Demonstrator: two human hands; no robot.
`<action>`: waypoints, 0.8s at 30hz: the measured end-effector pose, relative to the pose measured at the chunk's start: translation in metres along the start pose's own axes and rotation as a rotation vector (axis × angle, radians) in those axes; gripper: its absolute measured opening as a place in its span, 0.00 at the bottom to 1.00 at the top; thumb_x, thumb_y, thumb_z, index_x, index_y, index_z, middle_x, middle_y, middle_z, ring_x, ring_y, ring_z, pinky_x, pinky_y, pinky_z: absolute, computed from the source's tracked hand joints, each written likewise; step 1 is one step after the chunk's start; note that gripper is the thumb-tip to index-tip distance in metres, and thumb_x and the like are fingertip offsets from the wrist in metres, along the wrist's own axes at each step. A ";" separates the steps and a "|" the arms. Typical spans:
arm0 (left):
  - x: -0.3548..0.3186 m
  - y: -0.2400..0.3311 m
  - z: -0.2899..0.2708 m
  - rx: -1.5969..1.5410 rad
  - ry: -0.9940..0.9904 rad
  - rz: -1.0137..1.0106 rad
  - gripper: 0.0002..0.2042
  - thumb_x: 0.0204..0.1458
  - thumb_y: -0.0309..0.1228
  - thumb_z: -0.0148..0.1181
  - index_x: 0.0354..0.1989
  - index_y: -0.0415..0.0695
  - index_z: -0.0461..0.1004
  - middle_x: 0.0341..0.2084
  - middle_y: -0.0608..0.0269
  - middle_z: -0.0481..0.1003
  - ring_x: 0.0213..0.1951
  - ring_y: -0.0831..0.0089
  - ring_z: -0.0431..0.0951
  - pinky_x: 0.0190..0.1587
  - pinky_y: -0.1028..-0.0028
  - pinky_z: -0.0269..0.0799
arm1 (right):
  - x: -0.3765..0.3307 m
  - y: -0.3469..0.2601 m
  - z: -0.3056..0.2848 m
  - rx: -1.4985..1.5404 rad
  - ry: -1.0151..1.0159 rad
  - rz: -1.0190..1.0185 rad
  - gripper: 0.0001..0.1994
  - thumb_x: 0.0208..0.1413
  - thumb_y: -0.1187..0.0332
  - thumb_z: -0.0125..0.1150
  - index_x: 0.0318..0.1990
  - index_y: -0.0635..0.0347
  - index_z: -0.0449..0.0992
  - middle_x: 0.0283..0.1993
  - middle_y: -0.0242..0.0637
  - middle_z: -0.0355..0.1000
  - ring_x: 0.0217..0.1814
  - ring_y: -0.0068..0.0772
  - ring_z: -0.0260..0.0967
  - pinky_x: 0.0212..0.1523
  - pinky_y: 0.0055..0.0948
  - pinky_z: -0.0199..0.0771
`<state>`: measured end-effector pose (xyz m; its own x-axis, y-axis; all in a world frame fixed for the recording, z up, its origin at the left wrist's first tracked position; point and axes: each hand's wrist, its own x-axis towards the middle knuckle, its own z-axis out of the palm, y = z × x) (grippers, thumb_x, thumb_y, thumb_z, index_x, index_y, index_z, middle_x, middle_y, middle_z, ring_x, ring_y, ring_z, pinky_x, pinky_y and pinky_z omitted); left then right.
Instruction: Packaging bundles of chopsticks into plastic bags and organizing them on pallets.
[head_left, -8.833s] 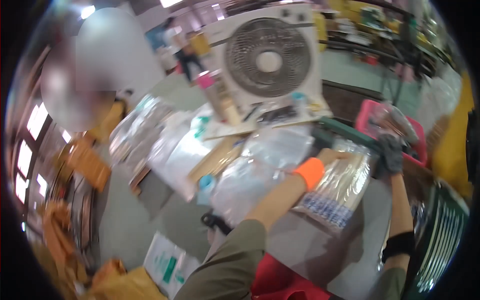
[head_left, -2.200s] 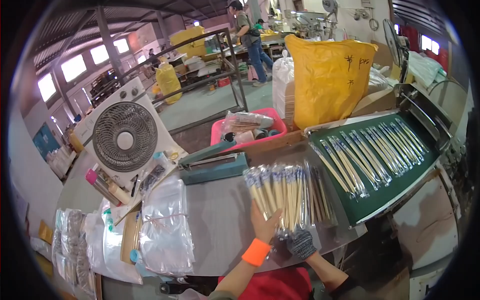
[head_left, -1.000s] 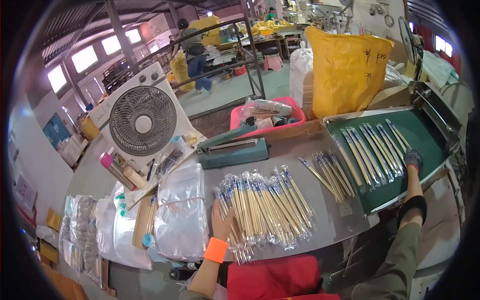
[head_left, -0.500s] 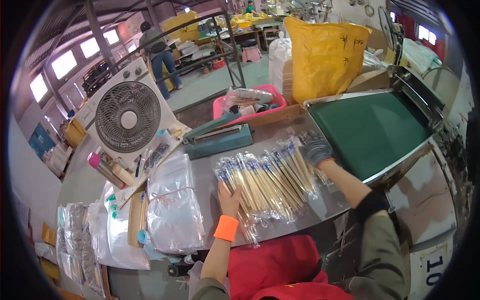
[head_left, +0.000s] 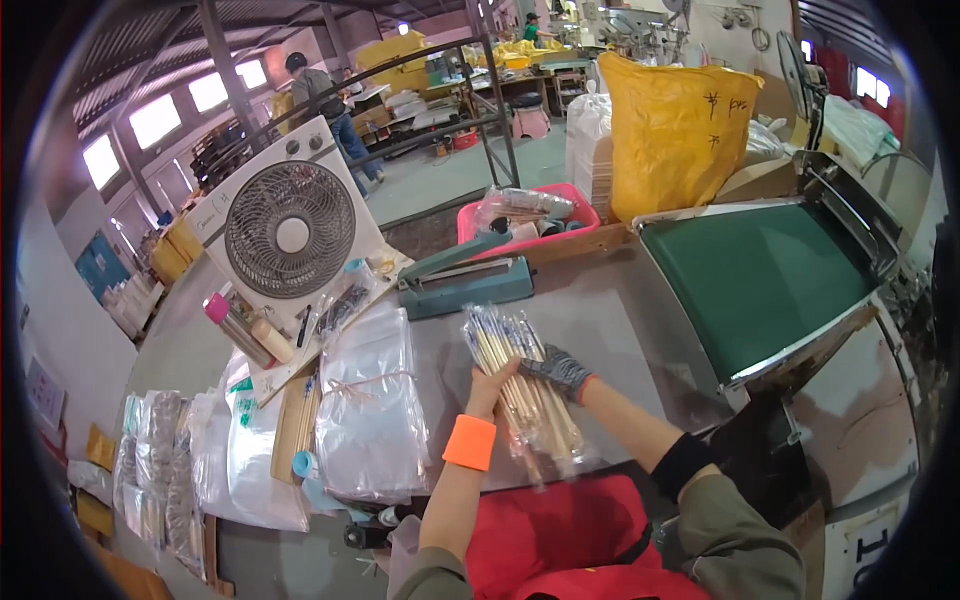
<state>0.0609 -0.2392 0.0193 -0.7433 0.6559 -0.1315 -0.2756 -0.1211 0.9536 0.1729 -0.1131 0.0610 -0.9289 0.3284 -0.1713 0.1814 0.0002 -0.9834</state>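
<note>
A thick bundle of thin tan sticks in clear plastic wrappers (head_left: 535,410), with bluish marks toward the far end, is gathered over the near part of the grey table. Against its left side my bare left hand (head_left: 490,386), with an orange band at the wrist, is closed around it. From the right, my right hand (head_left: 562,373) in a grey knit glove grips the same bundle, fingers partly over its top. The sticks slant from far left to near right. Some fingertips are hidden by the bundle.
Left of the bundle lie tied clear plastic bags (head_left: 370,415). Beyond it stand a teal bar sealer (head_left: 470,285), a box fan (head_left: 290,230) and a pink basket (head_left: 580,205). A green conveyor belt (head_left: 755,285) is at right, before a yellow sack (head_left: 680,135).
The sticks, spread in a wide row before, are now squeezed into one narrow bundle. My right hand has come leftward from the row's far right end, closing in on my left hand.
</note>
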 end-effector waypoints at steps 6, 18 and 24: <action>-0.126 -0.033 -0.013 0.042 0.087 0.108 0.43 0.37 0.27 0.69 0.60 0.34 0.45 0.50 0.50 0.63 0.49 0.63 0.68 0.51 0.70 0.66 | -0.119 0.043 0.078 -0.298 0.501 -0.037 0.39 0.39 0.46 0.64 0.57 0.57 0.58 0.48 0.47 0.69 0.50 0.46 0.68 0.49 0.38 0.66; -0.206 -0.021 -0.018 0.002 -0.357 -0.159 0.39 0.39 0.28 0.69 0.58 0.36 0.51 0.44 0.59 0.70 0.46 0.73 0.71 0.49 0.72 0.67 | -0.176 0.030 0.031 0.059 0.201 -0.145 0.25 0.47 0.61 0.63 0.52 0.61 0.66 0.51 0.43 0.67 0.53 0.38 0.64 0.55 0.33 0.64; -0.200 -0.026 -0.003 -0.120 -0.531 -0.277 0.32 0.45 0.26 0.64 0.59 0.39 0.55 0.48 0.61 0.68 0.45 0.75 0.71 0.45 0.72 0.70 | -0.121 0.050 0.021 -0.514 -0.252 -0.422 0.29 0.45 0.63 0.65 0.55 0.64 0.64 0.48 0.45 0.69 0.50 0.36 0.67 0.55 0.31 0.64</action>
<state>0.2145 -0.3696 0.0197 -0.2376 0.9531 -0.1877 -0.5049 0.0439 0.8621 0.2875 -0.1727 0.0314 -0.9886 -0.0263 0.1480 -0.1382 0.5452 -0.8268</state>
